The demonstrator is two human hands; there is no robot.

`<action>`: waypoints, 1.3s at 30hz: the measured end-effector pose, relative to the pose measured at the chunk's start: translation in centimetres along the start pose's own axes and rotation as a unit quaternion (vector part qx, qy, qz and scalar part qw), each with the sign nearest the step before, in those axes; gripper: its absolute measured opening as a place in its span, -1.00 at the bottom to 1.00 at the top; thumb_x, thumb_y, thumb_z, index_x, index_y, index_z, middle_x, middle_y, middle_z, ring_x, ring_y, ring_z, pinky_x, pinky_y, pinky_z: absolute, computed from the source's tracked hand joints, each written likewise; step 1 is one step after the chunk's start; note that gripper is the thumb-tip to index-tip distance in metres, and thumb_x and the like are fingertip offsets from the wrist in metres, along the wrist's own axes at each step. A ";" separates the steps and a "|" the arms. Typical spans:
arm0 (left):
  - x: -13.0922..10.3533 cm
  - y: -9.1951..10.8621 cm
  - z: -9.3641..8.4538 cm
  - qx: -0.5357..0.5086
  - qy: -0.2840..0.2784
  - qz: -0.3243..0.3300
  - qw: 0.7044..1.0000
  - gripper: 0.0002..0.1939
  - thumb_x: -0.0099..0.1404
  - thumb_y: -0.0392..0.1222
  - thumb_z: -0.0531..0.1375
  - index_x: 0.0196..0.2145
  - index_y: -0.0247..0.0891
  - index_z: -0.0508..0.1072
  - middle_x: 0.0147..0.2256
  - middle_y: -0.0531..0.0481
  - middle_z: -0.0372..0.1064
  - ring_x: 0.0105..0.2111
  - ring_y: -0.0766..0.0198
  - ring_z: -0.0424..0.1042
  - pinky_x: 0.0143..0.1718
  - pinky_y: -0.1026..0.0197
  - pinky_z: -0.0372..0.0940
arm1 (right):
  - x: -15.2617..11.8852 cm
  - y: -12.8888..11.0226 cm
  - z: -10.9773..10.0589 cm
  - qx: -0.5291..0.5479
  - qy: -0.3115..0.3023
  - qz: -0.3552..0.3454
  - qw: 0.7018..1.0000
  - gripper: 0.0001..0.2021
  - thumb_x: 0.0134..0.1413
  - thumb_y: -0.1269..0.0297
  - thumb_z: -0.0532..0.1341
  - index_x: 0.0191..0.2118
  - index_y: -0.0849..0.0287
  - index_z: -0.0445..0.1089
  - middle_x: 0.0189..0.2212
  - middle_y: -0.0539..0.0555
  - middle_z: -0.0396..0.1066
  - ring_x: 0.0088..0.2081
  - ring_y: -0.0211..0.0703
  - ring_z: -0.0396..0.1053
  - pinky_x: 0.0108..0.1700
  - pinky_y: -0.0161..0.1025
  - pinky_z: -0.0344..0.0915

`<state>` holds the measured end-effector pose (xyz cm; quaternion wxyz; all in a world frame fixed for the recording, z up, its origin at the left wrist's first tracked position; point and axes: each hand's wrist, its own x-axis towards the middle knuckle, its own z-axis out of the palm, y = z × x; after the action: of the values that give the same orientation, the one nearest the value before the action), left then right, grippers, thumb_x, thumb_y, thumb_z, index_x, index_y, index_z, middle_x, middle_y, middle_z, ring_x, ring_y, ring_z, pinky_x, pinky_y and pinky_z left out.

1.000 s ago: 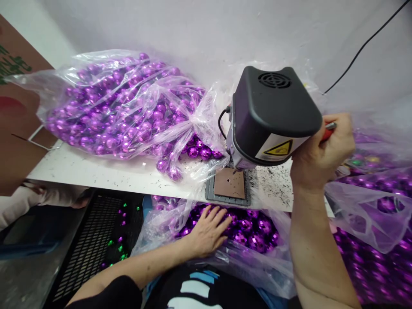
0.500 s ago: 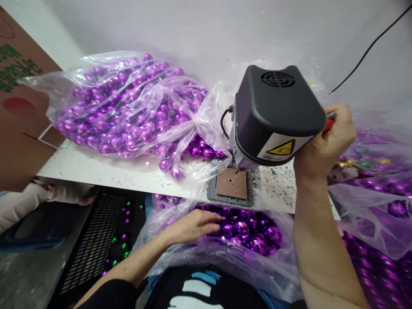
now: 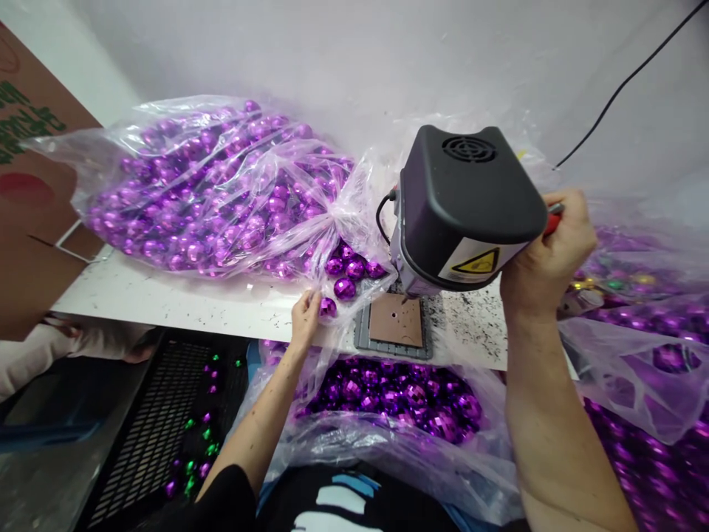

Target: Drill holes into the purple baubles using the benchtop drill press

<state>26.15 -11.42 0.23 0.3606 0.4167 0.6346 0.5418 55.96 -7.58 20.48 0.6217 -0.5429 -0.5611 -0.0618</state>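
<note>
My left hand [image 3: 306, 316] is at the front edge of the white table, its fingers pinched on the clear plastic of the knotted bag [image 3: 221, 199], beside a loose purple ball [image 3: 327, 307]. My right hand [image 3: 559, 244] is wrapped round the red handle [image 3: 552, 222] of the black machine [image 3: 470, 199]. Under the machine's front lies a brown square plate [image 3: 396, 320] with a small hole, on a grey base. An open bag of purple faceted balls [image 3: 410, 391] rests between my body and the table.
A cardboard box [image 3: 38, 258] stands at the left. Below it, a black crate [image 3: 149, 421] holds small green and purple balls. More bagged purple balls [image 3: 648, 458] are at the right. Part of another person's arm [image 3: 38, 355] shows at the far left.
My left hand has moved up and left from the open bag to the knotted bag's plastic at the table edge. More purple balls show there. My right hand stays on the handle.
</note>
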 end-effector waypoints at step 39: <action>-4.1 7.6 1.5 -0.403 -0.320 -0.298 0.804 -0.58 0.43 -0.07 0.19 0.18 -0.26 0.38 0.02 -0.24 0.50 0.04 0.02 0.53 -0.13 0.17 0.47 | -0.1 -0.7 0.0 0.029 -0.003 0.023 0.999 -0.37 0.14 -0.40 0.00 -0.41 0.18 0.21 -0.55 -0.11 0.11 -0.46 -0.39 0.08 -0.33 -0.28 0.04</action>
<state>30.17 -14.12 7.53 0.8224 0.1745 0.3008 0.4502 55.43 -7.90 20.77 0.6366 -0.5378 -0.5519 -0.0300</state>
